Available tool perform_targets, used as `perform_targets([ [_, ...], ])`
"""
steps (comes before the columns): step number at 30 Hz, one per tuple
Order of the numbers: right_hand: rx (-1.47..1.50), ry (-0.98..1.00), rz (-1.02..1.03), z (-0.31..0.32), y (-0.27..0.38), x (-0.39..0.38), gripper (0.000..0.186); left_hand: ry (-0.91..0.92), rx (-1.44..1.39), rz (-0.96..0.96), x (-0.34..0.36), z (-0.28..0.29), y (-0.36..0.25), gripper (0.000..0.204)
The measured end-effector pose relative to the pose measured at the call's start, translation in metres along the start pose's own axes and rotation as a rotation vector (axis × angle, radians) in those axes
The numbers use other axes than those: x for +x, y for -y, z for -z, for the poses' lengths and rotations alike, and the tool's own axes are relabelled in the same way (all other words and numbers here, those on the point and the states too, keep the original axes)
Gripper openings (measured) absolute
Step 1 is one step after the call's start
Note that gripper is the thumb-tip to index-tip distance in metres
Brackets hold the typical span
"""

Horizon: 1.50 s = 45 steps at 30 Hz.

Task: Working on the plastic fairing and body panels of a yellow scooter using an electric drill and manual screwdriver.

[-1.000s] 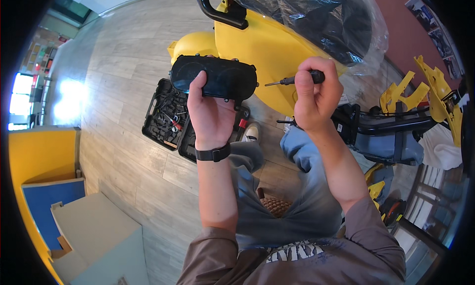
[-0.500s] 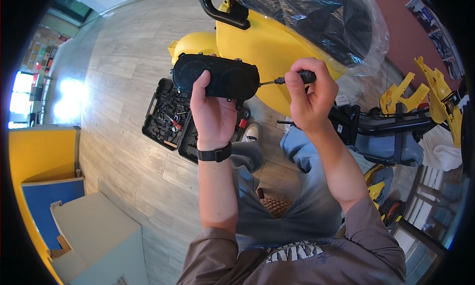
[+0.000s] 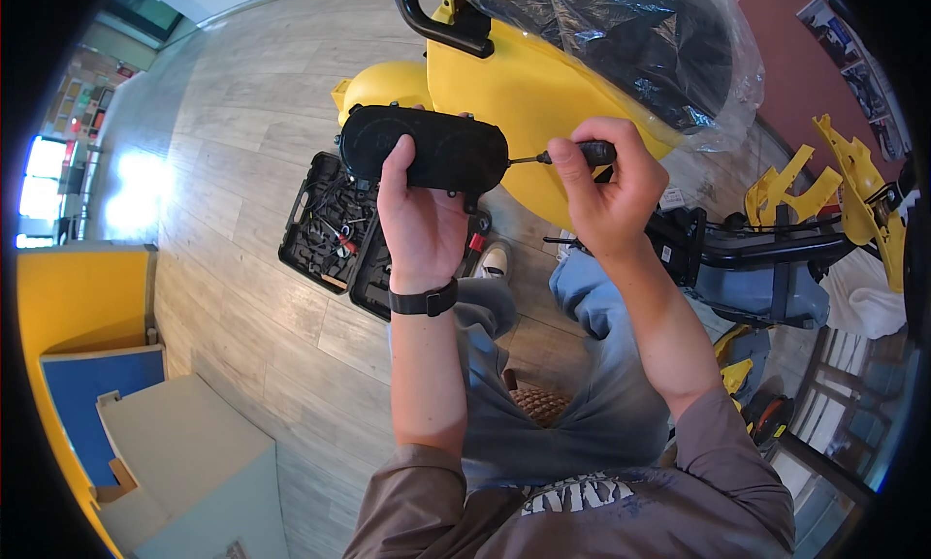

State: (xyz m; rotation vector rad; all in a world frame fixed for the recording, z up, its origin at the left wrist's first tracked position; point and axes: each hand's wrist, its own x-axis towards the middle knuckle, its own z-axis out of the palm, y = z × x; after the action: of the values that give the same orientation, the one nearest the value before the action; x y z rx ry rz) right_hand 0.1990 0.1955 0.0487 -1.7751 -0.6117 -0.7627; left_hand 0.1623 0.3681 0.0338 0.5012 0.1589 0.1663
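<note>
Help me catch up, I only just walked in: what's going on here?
A person is working with both hands. The left hand holds up a black oblong unit with rounded ends. The right hand grips a dark screwdriver, its tip at the unit's right end. Beyond them is a large yellow panel, and an open black tool case lies on the floor.

grey-brown shirt (image 3: 630,532), white print (image 3: 577,497); black wristband (image 3: 417,302); blue jeans (image 3: 616,375); pale shoe (image 3: 495,259).

"What sort of place is this?"
"It looks like a workshop."
"What shows it?"
"An open tool case (image 3: 301,210) on the floor (image 3: 233,220), yellow panels (image 3: 514,103), and an exposed black frame (image 3: 756,253)."
</note>
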Motion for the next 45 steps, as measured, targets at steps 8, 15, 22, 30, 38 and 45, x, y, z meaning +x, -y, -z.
perform_targets([
  [8,-0.029,0.052,0.036,-0.0022,0.0016,0.0023,0.021,-0.036,0.051,-0.01,0.0023,0.0051,0.002,0.042],
  [15,-0.068,0.02,0.015,-0.0039,0.0015,0.0019,0.022,-0.054,0.076,-0.027,0.0004,0.0022,0.0034,0.042],
  [22,-0.1,0.049,-0.04,-0.0038,0.0007,0.0013,0.022,-0.051,0.116,-0.04,0.0,0.0028,0.0048,0.042],
  [30,-0.112,0.1,-0.026,-0.0034,-0.0021,0.0053,0.019,-0.088,0.1,-0.037,0.0004,0.005,-0.0003,0.044],
  [38,-0.146,0.078,-0.067,-0.0033,0.0003,0.0052,0.025,-0.098,0.126,-0.083,0.0012,0.0044,0.0047,0.044],
  [45,-0.177,0.04,-0.05,-0.004,0.0005,0.0028,0.027,-0.074,0.154,-0.11,0.0008,0.0043,0.0077,0.046],
])
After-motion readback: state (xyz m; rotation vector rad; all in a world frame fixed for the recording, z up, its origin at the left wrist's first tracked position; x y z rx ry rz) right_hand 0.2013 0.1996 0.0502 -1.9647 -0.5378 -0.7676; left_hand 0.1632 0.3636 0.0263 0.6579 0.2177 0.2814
